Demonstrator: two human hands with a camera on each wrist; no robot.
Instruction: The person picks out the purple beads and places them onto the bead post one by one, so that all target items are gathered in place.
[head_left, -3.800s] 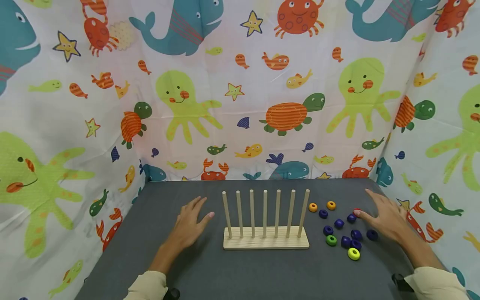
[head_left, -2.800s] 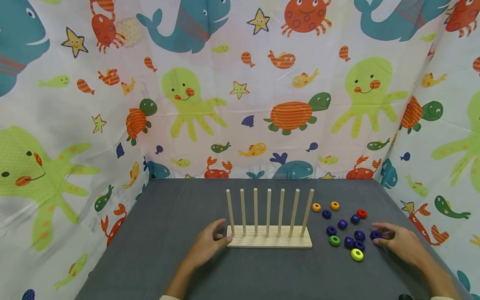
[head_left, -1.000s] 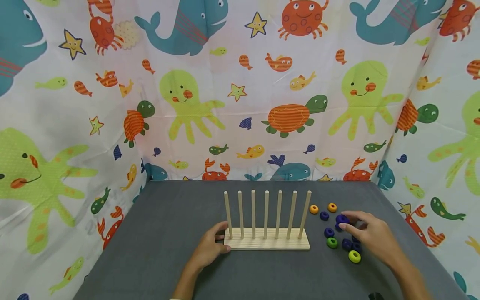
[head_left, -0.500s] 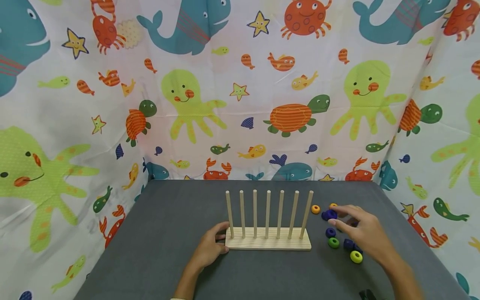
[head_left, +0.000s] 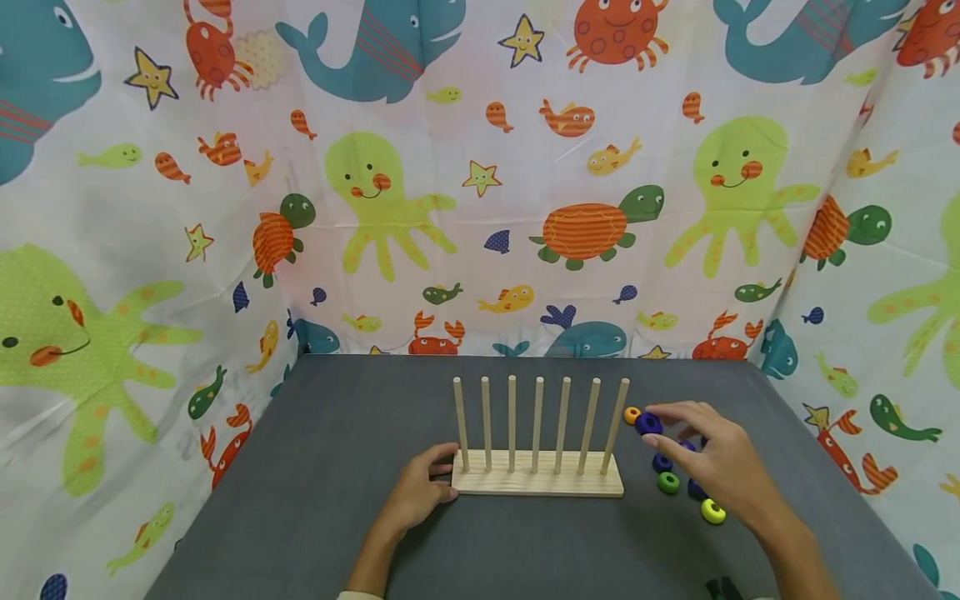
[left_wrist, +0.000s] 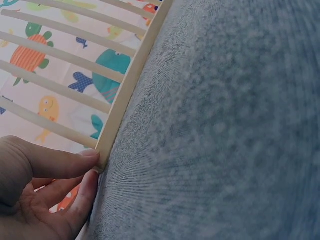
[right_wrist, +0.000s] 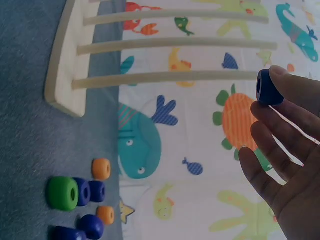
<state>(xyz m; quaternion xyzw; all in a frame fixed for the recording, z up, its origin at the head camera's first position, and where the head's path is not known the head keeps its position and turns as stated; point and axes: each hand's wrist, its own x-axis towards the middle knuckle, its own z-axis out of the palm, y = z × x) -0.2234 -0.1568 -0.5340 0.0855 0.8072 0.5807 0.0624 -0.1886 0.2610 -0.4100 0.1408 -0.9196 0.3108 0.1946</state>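
A wooden peg rack [head_left: 537, 482] with a row of upright pegs stands on the grey table. My left hand [head_left: 415, 492] holds the left end of its base; in the left wrist view thumb and finger pinch the corner of the base [left_wrist: 122, 100]. Between the thumb and fingertips of my right hand [head_left: 720, 458] is a dark blue bead [head_left: 648, 423], raised off the table just right of the rightmost peg [head_left: 616, 427]. The right wrist view shows this blue bead [right_wrist: 269, 88] near that peg's tip, apart or touching I cannot tell.
Below the right hand lie loose beads: a green bead [head_left: 668, 482], a yellow bead [head_left: 713, 511], an orange bead [head_left: 632, 415] and several blue ones, some hidden by the hand. A patterned sea-animal curtain [head_left: 480, 275] borders the table's back and sides.
My left hand has come to the rack's left end and taken hold of it. The right hand has picked up a blue bead from the far right and carried it left toward the rack.
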